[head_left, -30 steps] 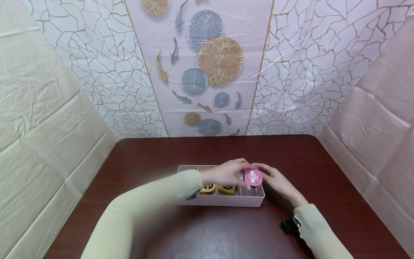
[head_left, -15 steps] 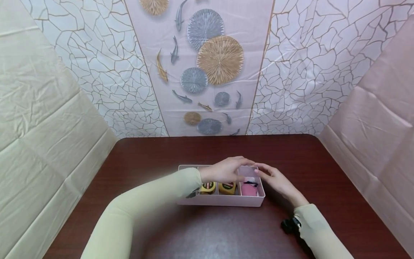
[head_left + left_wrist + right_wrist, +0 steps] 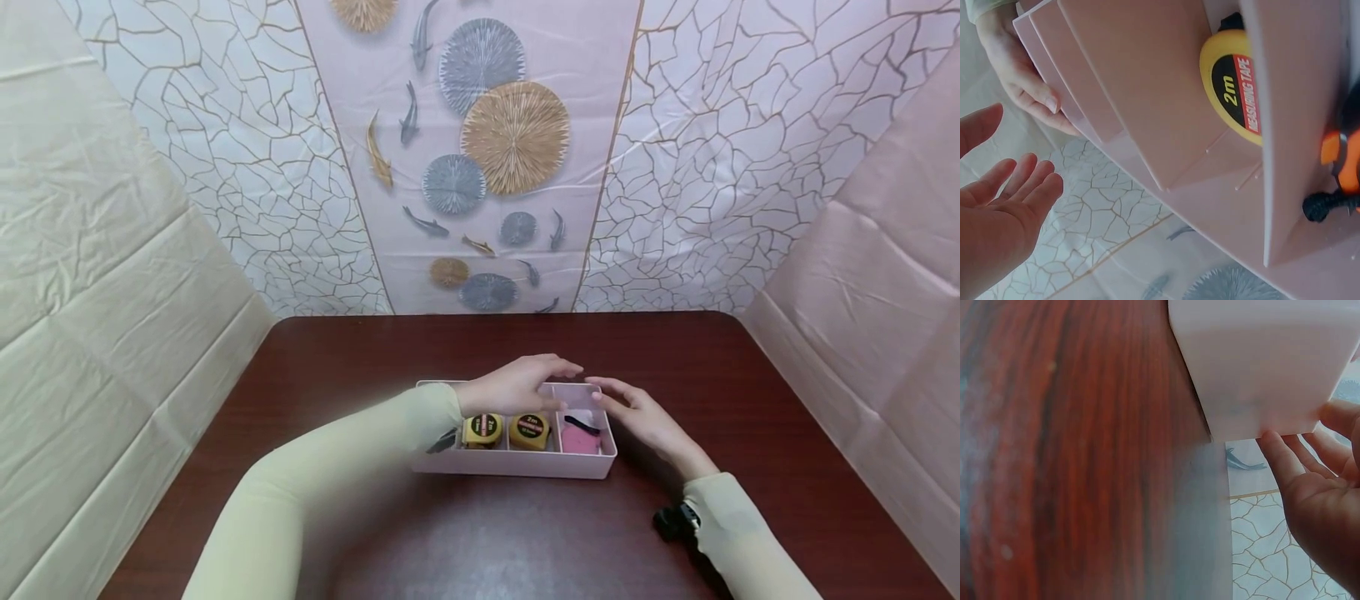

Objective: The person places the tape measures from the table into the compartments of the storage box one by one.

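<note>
A pale pink divided storage box (image 3: pixel 517 464) lies across the table. My left hand (image 3: pixel 513 386) hovers above its right half with nothing in it, fingers extended and thumb apart. My right hand (image 3: pixel 647 422) holds the box's far right corner, thumb at the rim and fingers round the back edge. In the rightmost compartment lies a pink tape measure (image 3: pixel 579 442) with a black strap. Yellow 2m tape measures (image 3: pixel 528 431) sit in two middle compartments. An orange and black item (image 3: pixel 1349 161) shows in another compartment in the left wrist view; my left arm hides that end in the head view.
The dark red wooden table (image 3: pixel 480 542) extends around the box. A patterned curtain (image 3: pixel 487 167) hangs behind it, and plain cloth (image 3: pixel 112 333) flanks both sides. A black wrist camera (image 3: pixel 675 522) sits at my right cuff.
My left hand has let the pink tape measure go into the rightmost compartment, then lifted slightly away to the left. My right hand has stayed at the box's corner.
</note>
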Action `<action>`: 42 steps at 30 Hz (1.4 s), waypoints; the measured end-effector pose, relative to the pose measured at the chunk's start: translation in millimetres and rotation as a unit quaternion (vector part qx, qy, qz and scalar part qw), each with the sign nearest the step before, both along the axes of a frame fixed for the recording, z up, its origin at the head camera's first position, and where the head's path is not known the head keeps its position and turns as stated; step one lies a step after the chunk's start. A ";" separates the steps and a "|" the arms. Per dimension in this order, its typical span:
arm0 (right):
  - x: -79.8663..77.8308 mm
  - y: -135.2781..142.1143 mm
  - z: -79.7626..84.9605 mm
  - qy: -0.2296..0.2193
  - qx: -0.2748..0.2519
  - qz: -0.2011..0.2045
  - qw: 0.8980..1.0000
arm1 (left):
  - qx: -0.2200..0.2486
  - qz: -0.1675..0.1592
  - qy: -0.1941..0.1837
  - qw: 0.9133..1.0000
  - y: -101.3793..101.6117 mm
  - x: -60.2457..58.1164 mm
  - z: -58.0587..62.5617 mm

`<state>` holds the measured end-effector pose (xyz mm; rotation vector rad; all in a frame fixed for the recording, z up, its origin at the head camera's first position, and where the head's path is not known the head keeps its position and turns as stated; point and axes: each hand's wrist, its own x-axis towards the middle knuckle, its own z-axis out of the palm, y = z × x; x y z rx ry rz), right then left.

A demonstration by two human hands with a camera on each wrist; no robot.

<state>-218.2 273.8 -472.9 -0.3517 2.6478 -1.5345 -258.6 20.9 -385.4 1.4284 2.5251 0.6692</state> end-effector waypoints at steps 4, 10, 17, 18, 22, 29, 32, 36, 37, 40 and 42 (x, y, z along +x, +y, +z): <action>0.1 0.2 0.0 -0.005 0.007 0.001 1.000 | 0.009 0.004 -0.012 1.000 -6.0 -3.1 2.6; -0.4 0.2 0.3 -0.005 0.002 0.004 1.000 | 0.027 0.017 -0.018 0.999 -16.1 -5.0 9.0; -0.7 -1.2 0.3 -0.008 -0.002 0.005 1.000 | 0.032 0.049 -0.005 0.998 -31.6 -10.7 8.5; -0.7 -1.3 0.3 -0.008 -0.001 0.004 1.000 | 0.034 0.052 -0.003 0.998 -34.0 -11.4 8.5; -0.3 -1.7 1.0 -0.011 0.002 0.002 1.000 | 0.043 0.068 0.000 0.997 -43.5 -13.2 10.1; 0.5 -0.5 2.7 -0.013 0.005 0.001 1.000 | 0.079 0.092 -0.009 0.993 -54.4 -11.4 18.3; 0.9 0.2 3.0 -0.014 0.006 0.003 1.000 | 0.091 0.111 -0.022 0.989 -58.3 -10.1 21.1; 1.7 -0.3 3.4 -0.019 0.005 0.002 1.000 | 0.110 0.136 -0.046 0.984 -65.1 -9.9 21.6; 1.9 -0.5 3.6 -0.020 0.005 0.002 1.000 | 0.115 0.139 -0.048 0.982 -66.9 -10.6 21.1; 1.9 -1.1 3.8 -0.019 0.004 0.001 1.000 | 0.132 0.148 -0.052 0.979 -73.4 -13.0 19.3; 1.3 -1.4 3.8 -0.015 0.004 0.002 1.000 | 0.141 0.151 -0.048 0.977 -78.4 -15.8 17.7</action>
